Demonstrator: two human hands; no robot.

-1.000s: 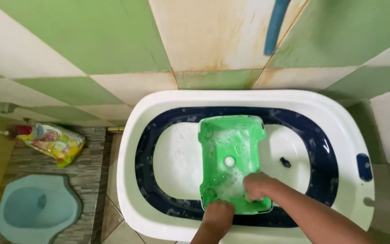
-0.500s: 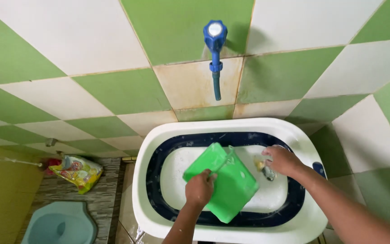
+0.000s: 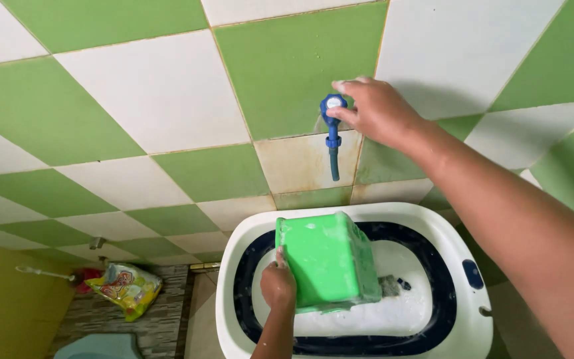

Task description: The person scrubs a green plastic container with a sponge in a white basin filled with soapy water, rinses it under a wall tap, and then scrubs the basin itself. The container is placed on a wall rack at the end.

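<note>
head cam | faces tiled wall (image 3: 167, 86), tilted down | tub (image 3: 460, 233) near, probably arm's reach

Bin (image 3: 330, 262) in tub (image 3: 460, 233); tap (image 3: 332, 133) on wall above; bag (image 3: 126, 287) left.

We are seeing our left hand (image 3: 278, 284) and right hand (image 3: 377, 110) bare, both forearms unsleeved, soap suds clinging to the fingers, nothing showing on either wrist.

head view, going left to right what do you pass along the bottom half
colourful plastic bag → left hand → green plastic container → dark blue button on the white tub's rim
</note>
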